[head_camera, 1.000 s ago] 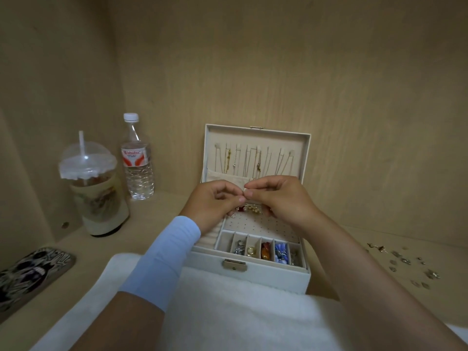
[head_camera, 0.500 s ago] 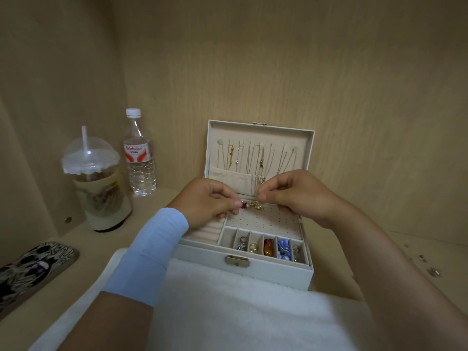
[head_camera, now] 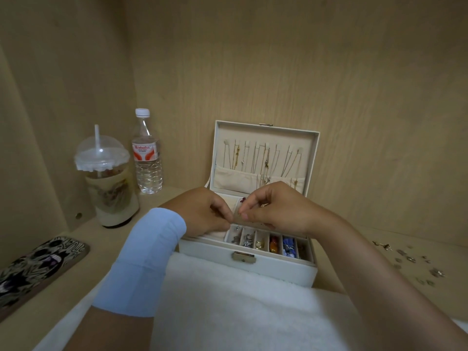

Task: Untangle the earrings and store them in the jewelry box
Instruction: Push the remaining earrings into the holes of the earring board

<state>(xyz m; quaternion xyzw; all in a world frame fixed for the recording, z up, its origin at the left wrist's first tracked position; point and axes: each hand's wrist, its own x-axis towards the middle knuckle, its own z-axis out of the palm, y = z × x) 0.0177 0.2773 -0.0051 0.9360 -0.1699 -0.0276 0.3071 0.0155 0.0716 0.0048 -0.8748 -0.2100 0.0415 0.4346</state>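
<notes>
A white jewelry box [head_camera: 276, 268] stands open in the middle, its lid upright with several chains hanging inside. Small front compartments hold silver, gold, orange and blue pieces. My left hand [head_camera: 205, 214] and my right hand [head_camera: 276, 209] meet over the box's tray, fingertips close together. Between them they pinch a small tangle of earrings [head_camera: 242, 201], of which a dark red bead shows above my right fingers. The rest of the tangle is hidden by the fingers.
A white towel [head_camera: 228, 305] lies in front of the box. At left stand a lidded drink cup [head_camera: 109, 183] with a straw and a water bottle [head_camera: 148, 155]. A patterned phone case [head_camera: 38, 267] lies near left. Several loose small earring parts [head_camera: 410, 262] are scattered at right.
Both hands have lowered a little toward the tray and drawn closer together. The gold part of the tangle, visible before, is now covered by my fingers.
</notes>
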